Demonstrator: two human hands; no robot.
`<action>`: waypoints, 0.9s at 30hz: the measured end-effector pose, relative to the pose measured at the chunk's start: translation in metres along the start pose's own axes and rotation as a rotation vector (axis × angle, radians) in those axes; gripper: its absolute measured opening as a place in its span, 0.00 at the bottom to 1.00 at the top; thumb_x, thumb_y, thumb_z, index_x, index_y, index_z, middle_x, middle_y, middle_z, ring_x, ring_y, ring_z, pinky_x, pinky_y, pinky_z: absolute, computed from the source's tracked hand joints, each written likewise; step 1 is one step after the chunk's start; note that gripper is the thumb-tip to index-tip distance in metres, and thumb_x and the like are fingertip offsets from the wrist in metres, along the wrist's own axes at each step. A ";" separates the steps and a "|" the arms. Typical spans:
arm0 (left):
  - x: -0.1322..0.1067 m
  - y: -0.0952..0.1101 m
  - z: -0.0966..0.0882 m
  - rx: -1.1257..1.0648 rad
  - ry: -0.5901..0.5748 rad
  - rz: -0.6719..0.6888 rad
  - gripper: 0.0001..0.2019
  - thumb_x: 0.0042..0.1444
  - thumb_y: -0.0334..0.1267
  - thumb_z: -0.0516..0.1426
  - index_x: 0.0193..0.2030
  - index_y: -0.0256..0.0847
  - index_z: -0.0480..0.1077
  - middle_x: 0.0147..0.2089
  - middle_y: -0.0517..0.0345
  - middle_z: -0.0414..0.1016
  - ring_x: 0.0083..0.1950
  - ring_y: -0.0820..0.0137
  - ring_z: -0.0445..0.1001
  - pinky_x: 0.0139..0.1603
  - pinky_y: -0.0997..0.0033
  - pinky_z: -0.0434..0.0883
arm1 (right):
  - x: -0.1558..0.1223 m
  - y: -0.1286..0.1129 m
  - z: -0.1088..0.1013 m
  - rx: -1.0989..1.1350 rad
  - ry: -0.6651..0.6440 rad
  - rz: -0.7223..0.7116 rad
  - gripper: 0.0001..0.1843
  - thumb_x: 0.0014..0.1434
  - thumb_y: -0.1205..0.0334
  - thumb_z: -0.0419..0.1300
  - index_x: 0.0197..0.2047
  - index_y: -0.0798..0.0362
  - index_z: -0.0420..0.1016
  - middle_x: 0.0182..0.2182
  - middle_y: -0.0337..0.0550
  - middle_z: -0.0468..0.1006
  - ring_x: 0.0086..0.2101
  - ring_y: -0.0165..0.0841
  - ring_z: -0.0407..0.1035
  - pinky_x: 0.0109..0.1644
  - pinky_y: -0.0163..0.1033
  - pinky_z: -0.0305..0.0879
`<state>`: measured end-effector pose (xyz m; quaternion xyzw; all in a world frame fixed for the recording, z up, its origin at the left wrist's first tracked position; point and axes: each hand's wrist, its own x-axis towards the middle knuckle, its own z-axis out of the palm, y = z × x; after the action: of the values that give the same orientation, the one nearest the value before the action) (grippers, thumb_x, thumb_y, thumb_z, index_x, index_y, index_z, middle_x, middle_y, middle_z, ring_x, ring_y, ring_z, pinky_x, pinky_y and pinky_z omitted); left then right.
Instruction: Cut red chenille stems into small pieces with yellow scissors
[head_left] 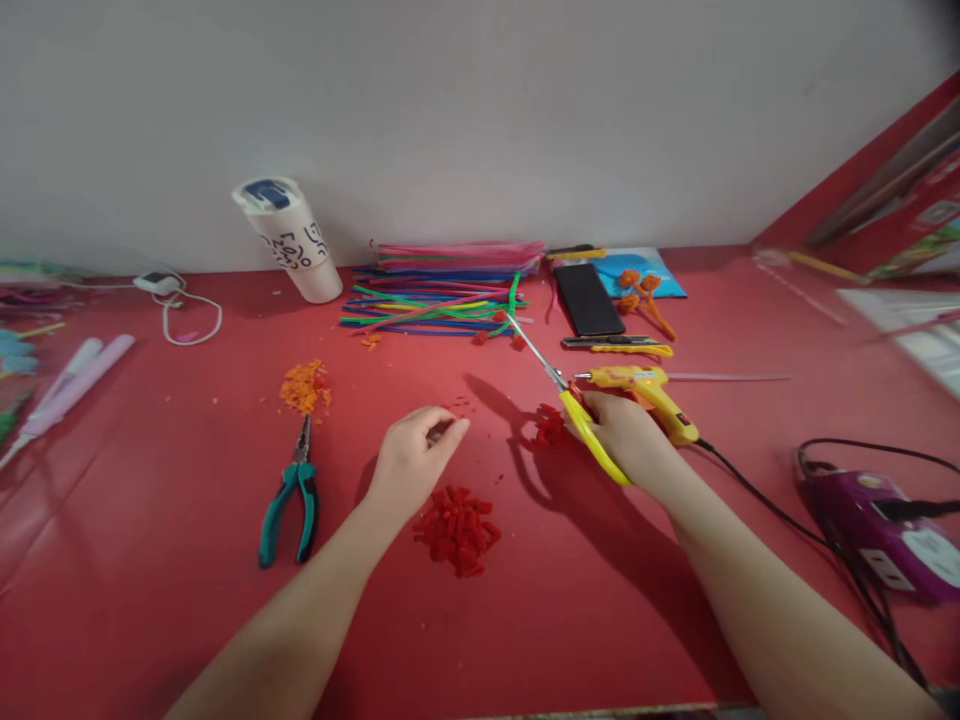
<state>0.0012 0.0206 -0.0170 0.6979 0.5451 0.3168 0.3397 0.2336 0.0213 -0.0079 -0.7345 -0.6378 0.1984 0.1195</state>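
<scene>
My right hand (626, 435) grips yellow-handled scissors (581, 415), their blades pointing away toward the back left. A small heap of red pieces (550, 425) lies beside that hand. My left hand (416, 455) is closed, thumb and fingertips pinched together above the table; what they pinch, if anything, is too small to make out. Just in front of it is a larger pile of short red cut pieces (457, 530). Tiny red bits are scattered near the left fingertips.
Teal pliers (289, 510) and orange clippings (302, 387) lie at left, with a white tumbler (292, 245) behind. Coloured pipe cleaners (442, 300) line the back. Right of them are a phone (590, 300), cutter (622, 345), glue gun (649, 390) and purple power strip (874, 535).
</scene>
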 end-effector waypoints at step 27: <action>-0.014 0.019 -0.001 0.176 -0.542 0.256 0.08 0.46 0.28 0.51 0.31 0.41 0.69 0.28 0.61 0.70 0.28 0.73 0.65 0.30 0.75 0.59 | -0.016 -0.013 0.011 0.132 0.036 -0.076 0.10 0.47 0.54 0.51 0.24 0.51 0.56 0.18 0.36 0.63 0.22 0.28 0.56 0.24 0.33 0.46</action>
<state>0.0082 0.0036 -0.0017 0.8467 0.3678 0.1107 0.3682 0.2158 0.0066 -0.0098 -0.7037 -0.6486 0.2221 0.1865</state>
